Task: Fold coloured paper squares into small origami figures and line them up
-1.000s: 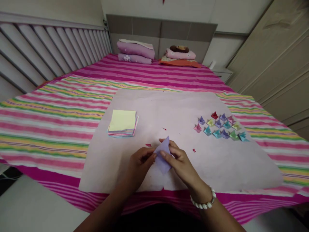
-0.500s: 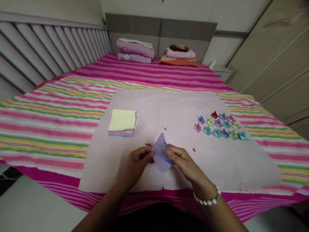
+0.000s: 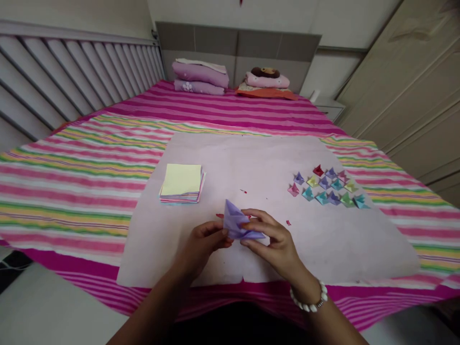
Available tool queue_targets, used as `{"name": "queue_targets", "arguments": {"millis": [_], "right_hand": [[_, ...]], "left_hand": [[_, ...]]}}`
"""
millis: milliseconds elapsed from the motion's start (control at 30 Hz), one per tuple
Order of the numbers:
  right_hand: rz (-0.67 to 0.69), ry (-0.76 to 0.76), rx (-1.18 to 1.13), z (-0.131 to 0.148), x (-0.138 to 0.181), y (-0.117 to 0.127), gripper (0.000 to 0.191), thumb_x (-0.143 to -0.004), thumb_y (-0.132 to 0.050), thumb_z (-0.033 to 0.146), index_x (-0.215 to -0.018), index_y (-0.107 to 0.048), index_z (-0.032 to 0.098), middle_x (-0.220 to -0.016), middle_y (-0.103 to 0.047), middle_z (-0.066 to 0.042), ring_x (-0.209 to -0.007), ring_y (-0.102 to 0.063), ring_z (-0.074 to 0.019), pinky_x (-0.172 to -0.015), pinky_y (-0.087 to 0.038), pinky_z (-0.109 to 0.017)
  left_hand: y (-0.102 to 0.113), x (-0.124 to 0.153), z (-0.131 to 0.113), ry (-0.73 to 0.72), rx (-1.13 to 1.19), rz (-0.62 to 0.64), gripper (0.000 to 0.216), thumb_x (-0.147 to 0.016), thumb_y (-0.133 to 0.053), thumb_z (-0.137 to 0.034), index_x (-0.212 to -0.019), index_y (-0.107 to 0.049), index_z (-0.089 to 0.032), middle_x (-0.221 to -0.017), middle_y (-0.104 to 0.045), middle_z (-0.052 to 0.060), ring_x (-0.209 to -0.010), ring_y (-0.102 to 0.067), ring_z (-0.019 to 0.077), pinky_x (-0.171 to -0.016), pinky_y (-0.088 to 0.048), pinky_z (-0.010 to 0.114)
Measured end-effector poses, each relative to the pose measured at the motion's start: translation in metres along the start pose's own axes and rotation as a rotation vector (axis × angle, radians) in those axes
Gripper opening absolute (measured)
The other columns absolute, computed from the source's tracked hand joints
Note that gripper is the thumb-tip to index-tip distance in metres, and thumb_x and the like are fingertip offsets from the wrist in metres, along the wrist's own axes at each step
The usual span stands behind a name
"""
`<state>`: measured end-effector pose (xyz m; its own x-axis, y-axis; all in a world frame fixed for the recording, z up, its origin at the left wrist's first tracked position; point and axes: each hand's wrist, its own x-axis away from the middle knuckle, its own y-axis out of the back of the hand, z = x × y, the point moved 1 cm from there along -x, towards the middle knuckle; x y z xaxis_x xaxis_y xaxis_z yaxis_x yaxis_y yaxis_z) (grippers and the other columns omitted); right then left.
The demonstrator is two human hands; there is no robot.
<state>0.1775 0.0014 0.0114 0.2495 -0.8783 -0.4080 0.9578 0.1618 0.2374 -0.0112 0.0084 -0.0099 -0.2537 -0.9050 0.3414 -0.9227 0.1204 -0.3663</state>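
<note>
Both hands pinch a lilac folded paper (image 3: 237, 224) just above a large pale sheet (image 3: 334, 244) spread on the bed. My left hand (image 3: 203, 244) grips its left edge with closed fingers. My right hand (image 3: 275, 242), with a white bead bracelet at the wrist, holds its right side between thumb and fingers. The paper is partly folded, with one flap pointing up.
A stack of coloured square papers (image 3: 181, 183), yellow on top, lies to the left. Several small folded paper pieces (image 3: 328, 188) sit in rows at the right. Tiny red scraps (image 3: 288, 223) dot the sheet. Pillows (image 3: 201, 76) lie at the striped bed's head; a wardrobe (image 3: 413, 86) stands right.
The lilac paper has turned in my hands from standing on edge to lying flatter, with a flap raised. Both hands stayed at the same spot.
</note>
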Motion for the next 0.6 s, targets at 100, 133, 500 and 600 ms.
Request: {"name": "queue_targets", "arguments": {"millis": [100, 133, 500, 600], "right_hand": [[-0.102, -0.036, 0.006, 0.0011, -0.0008, -0.0022, 0.008, -0.078, -0.075, 0.024, -0.086, -0.073, 0.024, -0.111, -0.065, -0.008, -0.096, -0.065, -0.0215, -0.085, -0.053, -0.037], [-0.132, -0.049, 0.009, 0.001, -0.0009, -0.0032, 0.008, -0.077, -0.076, 0.024, -0.084, -0.072, 0.023, -0.107, -0.065, -0.008, -0.095, -0.064, -0.0215, -0.083, -0.053, -0.036], [-0.205, -0.207, -0.012, -0.0031, -0.0035, -0.0094, 0.016, -0.078, -0.073, 0.033, -0.071, -0.066, 0.02, -0.084, -0.064, -0.004, -0.073, -0.058, -0.0166, -0.064, -0.048, -0.029], [-0.164, -0.203, -0.058, -0.0009, -0.0039, -0.0087, 0.015, -0.077, -0.074, 0.035, -0.077, -0.068, 0.021, -0.086, -0.065, -0.004, -0.077, -0.06, -0.0176, -0.067, -0.05, -0.03]], "left_hand": [[0.0, 0.0016, 0.0021, -0.039, -0.081, 0.031, 0.024, -0.074, -0.075, -0.035, -0.088, -0.076, -0.016, -0.08, -0.074, 0.005, -0.075, -0.067, 0.0159, -0.078, -0.053, 0.031], [-0.0001, 0.0023, 0.0021, -0.047, -0.098, 0.035, 0.024, -0.076, -0.074, -0.036, -0.09, -0.076, -0.016, -0.081, -0.074, 0.005, -0.076, -0.067, 0.0165, -0.079, -0.053, 0.031], [-0.0052, 0.007, -0.0038, -0.227, -0.428, 0.019, 0.016, -0.076, -0.07, -0.031, -0.083, -0.073, -0.017, -0.066, -0.066, 0.0, -0.065, -0.059, 0.0142, -0.061, -0.045, 0.024], [-0.0056, 0.0055, -0.0044, -0.205, -0.44, -0.008, 0.018, -0.078, -0.066, -0.034, -0.074, -0.071, -0.017, -0.06, -0.063, 0.0, -0.061, -0.058, 0.0142, -0.06, -0.046, 0.025]]}}
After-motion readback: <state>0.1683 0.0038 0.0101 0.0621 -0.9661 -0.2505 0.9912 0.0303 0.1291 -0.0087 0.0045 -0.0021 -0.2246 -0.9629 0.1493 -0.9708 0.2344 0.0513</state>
